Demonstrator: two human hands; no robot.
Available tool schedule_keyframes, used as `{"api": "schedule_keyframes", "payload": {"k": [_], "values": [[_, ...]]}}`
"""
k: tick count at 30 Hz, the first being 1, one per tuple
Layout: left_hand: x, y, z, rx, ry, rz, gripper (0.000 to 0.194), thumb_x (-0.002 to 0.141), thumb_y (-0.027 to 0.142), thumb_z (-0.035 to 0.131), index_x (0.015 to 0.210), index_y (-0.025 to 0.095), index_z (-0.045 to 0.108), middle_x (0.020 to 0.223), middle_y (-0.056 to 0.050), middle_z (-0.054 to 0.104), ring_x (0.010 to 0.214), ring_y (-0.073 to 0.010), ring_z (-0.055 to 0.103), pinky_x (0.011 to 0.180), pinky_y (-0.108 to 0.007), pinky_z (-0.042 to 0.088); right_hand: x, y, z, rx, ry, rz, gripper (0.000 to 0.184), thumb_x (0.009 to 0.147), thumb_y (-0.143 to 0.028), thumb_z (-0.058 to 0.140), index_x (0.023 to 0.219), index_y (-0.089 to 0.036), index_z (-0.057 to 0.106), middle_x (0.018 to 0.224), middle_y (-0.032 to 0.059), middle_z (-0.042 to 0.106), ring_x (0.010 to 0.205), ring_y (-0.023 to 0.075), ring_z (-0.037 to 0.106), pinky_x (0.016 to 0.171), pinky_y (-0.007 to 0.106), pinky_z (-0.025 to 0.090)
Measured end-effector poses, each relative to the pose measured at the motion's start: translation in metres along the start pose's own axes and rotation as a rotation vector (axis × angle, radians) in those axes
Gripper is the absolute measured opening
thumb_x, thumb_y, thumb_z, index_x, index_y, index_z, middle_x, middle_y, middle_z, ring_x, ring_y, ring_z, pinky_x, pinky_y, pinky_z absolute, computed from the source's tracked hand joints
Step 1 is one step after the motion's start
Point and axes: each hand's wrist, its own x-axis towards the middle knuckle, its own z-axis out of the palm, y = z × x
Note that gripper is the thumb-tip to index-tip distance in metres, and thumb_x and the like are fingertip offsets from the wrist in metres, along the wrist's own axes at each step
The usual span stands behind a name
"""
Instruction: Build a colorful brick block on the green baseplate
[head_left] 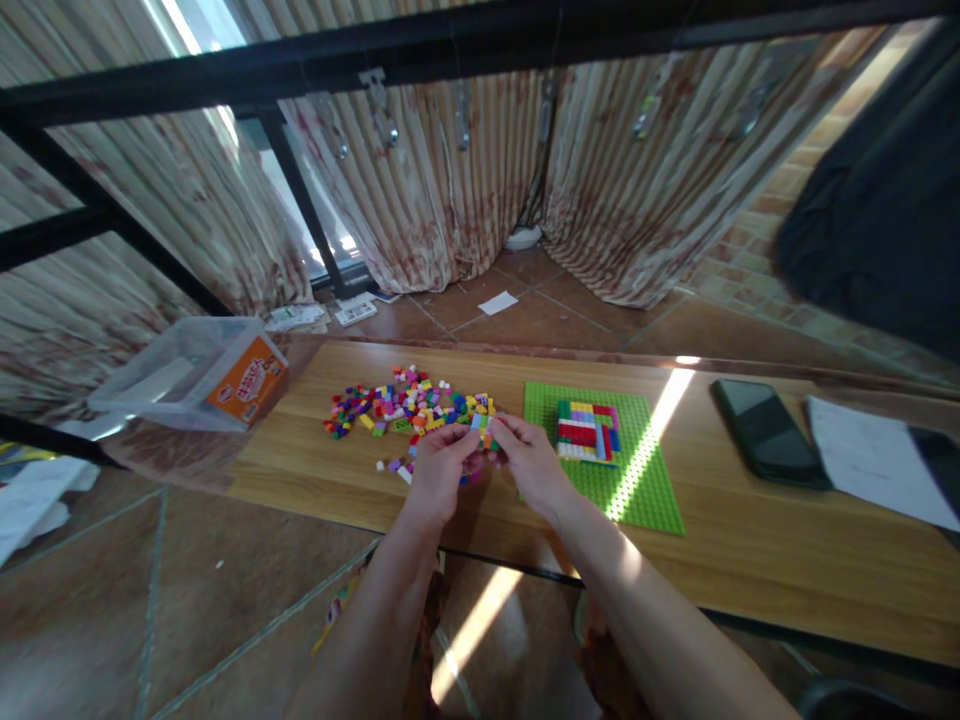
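Note:
My left hand (441, 465) and my right hand (531, 462) meet over the table, fingertips pinched round a few small toy bricks (484, 430). Light blue, yellow and orange show among them; my fingers cover the rest. Behind and to the left of my hands spreads a heap of loose multicoloured toy bricks (420, 400). Right of my right hand lies a green baseplate (645, 490). On it stands a low block built of bricks (589, 433), with red, white, yellow, green and blue pieces in it.
A clear plastic box (176, 375) with an orange label stands past the table's left end. On the wooden table (750, 550), a dark phone-like device (769, 430) and a white sheet (870, 450) lie to the right. A dark metal rail (480, 45) crosses above, before curtains.

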Motion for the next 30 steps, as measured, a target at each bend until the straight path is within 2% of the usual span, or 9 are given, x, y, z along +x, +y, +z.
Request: {"api": "schedule_keyframes", "payload": {"k": [6,12,17,21,30], "values": [[-0.0009,0.0003,-0.0024,-0.052,0.038,-0.03,0.034,0.053,0.037,0.084,0.066,0.013,0.065,0.055,0.002,0.061,0.045,-0.0068,0.053,0.047,-0.018,0.041,0.0014,0.004,0.0022,0.059,0.002,0.034,0.041,0.065,-0.059,0.07,0.068,-0.02,0.058,0.056,-0.0052,0.05,0.048,0.0087,0.041,0.044,0.023,0.03],[0.0007,-0.0028,0.0022,-0.009,0.048,0.037,0.028,0.063,0.038,0.079,0.074,0.015,0.067,0.059,0.0,0.065,0.053,-0.0109,0.061,0.054,-0.021,0.047,0.0012,0.0038,0.0017,0.181,0.057,0.152,0.039,0.062,-0.053,0.075,0.072,-0.02,0.059,0.056,-0.0056,0.052,0.05,0.0093,0.045,0.046,0.022,0.033],[0.001,-0.0027,0.0039,-0.021,0.058,0.086,0.022,0.066,0.033,0.076,0.078,0.016,0.07,0.064,0.0,0.068,0.057,-0.0119,0.063,0.058,-0.023,0.051,0.0013,0.0039,0.0009,0.047,0.046,0.069,0.042,0.058,-0.052,0.079,0.078,-0.019,0.065,0.055,-0.0047,0.055,0.05,0.0099,0.046,0.046,0.023,0.036],[0.0013,-0.0038,0.0029,-0.017,0.063,0.097,0.017,0.067,0.029,0.075,0.077,0.016,0.071,0.063,0.0,0.067,0.056,-0.0118,0.062,0.058,-0.023,0.051,0.001,0.0049,-0.0008,-0.034,0.039,0.052,0.04,0.061,-0.05,0.079,0.084,-0.018,0.068,0.059,-0.0023,0.061,0.052,0.0115,0.051,0.049,0.025,0.041],[0.0011,0.0011,-0.0059,-0.202,0.008,-0.089,0.023,0.058,0.029,0.083,0.071,0.013,0.071,0.055,0.0,0.063,0.049,-0.008,0.055,0.051,-0.02,0.045,-0.0015,-0.0026,-0.0027,0.127,-0.003,0.138,0.037,0.058,-0.041,0.084,0.083,-0.018,0.072,0.066,-0.0017,0.063,0.055,0.0084,0.052,0.051,0.021,0.044]]}}
